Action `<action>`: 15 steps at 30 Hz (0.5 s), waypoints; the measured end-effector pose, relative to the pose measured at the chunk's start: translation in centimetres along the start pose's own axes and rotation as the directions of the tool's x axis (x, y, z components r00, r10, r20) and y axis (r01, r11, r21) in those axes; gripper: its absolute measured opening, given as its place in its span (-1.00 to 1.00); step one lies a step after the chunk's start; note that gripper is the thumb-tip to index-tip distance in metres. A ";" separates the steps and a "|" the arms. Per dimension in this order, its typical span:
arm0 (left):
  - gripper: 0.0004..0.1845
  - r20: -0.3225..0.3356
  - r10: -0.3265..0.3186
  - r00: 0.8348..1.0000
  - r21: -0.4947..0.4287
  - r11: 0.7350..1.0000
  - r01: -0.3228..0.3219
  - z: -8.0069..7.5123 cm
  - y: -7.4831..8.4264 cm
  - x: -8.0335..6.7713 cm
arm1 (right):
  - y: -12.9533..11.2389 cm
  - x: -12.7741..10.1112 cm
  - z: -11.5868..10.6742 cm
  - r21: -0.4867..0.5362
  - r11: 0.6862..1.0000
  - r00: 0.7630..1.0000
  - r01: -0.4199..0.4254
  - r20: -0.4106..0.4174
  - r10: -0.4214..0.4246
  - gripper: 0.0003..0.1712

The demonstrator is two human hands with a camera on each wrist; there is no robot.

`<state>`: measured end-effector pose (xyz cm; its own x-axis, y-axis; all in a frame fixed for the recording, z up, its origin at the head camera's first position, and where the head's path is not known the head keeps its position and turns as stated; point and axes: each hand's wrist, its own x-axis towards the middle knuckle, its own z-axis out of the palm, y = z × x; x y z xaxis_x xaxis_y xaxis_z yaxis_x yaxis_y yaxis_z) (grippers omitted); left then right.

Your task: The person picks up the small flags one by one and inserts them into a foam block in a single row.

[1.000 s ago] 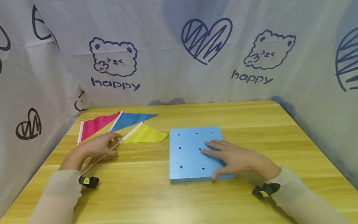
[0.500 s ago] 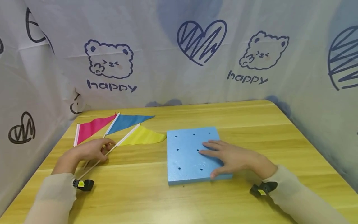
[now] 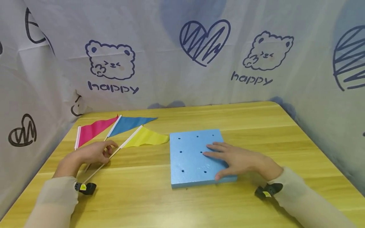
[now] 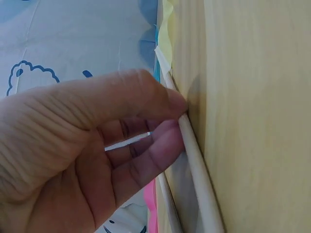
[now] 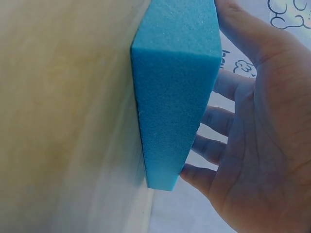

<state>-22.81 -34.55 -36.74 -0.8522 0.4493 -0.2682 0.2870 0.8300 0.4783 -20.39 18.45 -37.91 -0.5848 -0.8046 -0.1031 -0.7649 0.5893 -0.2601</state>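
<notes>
My left hand (image 3: 89, 155) pinches the thin wooden stick of the yellow pennant flag (image 3: 145, 138). In the left wrist view the thumb and a curled fingertip meet at that stick (image 4: 197, 165), close above the tabletop. A blue pennant flag (image 3: 129, 123) and a pink one lie just beyond this hand, their sticks partly hidden by it. My right hand (image 3: 240, 161) rests with spread, straight fingers on a light blue foam board (image 3: 191, 163) that has several small holes. Seen from the right wrist, the board (image 5: 175, 97) is a thick slab lying flat, with the fingers along its top.
Everything lies on a wood-grain table (image 3: 137, 202). A pale curtain (image 3: 159, 63) printed with bears and hearts encloses the back and both sides. The yellow flag's tip reaches close to the board's left edge.
The fingers and thumb of my left hand have come together on the yellow flag's stick. The head view has shifted slightly. My right hand has stayed on the board.
</notes>
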 end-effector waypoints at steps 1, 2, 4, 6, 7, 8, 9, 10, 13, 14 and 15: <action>-0.46 -0.001 -0.001 1.000 0.003 1.000 0.001 -0.1 0.1 0.0 | 0.0 0.0 -0.1 -0.002 1.000 1.000 0.001 -0.001 -0.001 0.05; -0.47 -0.002 -0.004 1.000 0.004 1.000 0.004 -0.1 0.1 0.0 | 0.1 0.1 -0.1 -0.002 1.000 1.000 0.000 -0.002 -0.001 0.05; -0.49 0.001 -0.011 1.000 0.008 1.000 0.011 -0.2 0.3 0.1 | 0.1 0.1 -0.2 -0.005 1.000 1.000 0.001 -0.001 -0.001 0.05; -0.51 0.005 -0.020 1.000 0.016 1.000 0.020 -0.3 0.4 0.1 | 0.1 0.1 -0.1 -0.006 1.000 1.000 -0.001 -0.001 0.001 0.05; -0.52 0.005 -0.020 1.000 0.021 1.000 0.020 -0.3 0.4 0.1 | 0.1 0.1 -0.1 -0.008 1.000 1.000 -0.001 -0.003 0.001 0.05; -0.53 0.005 -0.024 1.000 0.024 0.999 0.024 -0.3 0.4 0.2 | 0.1 0.1 -0.1 -0.008 1.000 1.000 -0.001 -0.005 0.001 0.05; -0.55 0.006 -0.026 1.000 0.027 0.999 0.026 -0.4 0.5 0.2 | 0.1 0.0 -0.1 -0.009 1.000 1.000 0.002 -0.006 -0.002 0.05; -0.56 0.004 -0.024 1.000 0.032 0.999 0.024 -0.4 0.5 0.2 | 0.1 0.0 -0.2 -0.008 1.000 1.000 0.002 -0.007 -0.002 0.05; -0.58 -0.004 -0.003 1.000 0.054 0.999 0.003 -0.3 0.4 0.3 | 0.0 0.0 -0.2 -0.005 1.000 1.000 0.005 -0.008 -0.005 0.05; -0.58 -0.010 0.005 1.000 0.064 0.998 -0.005 -0.3 0.4 0.3 | 0.0 0.0 -0.3 -0.005 1.000 1.000 0.006 -0.009 -0.006 0.04; -0.59 -0.015 0.014 1.000 0.074 0.997 -0.013 -0.4 0.4 0.3 | 0.0 0.0 -0.3 -0.005 1.000 1.000 0.004 -0.007 -0.004 0.04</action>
<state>-23.12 -34.21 -36.34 -0.8547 0.4556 -0.2487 0.3293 0.8464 0.4185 -20.47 18.46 -37.63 -0.5835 -0.8065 -0.0951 -0.7686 0.5863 -0.2559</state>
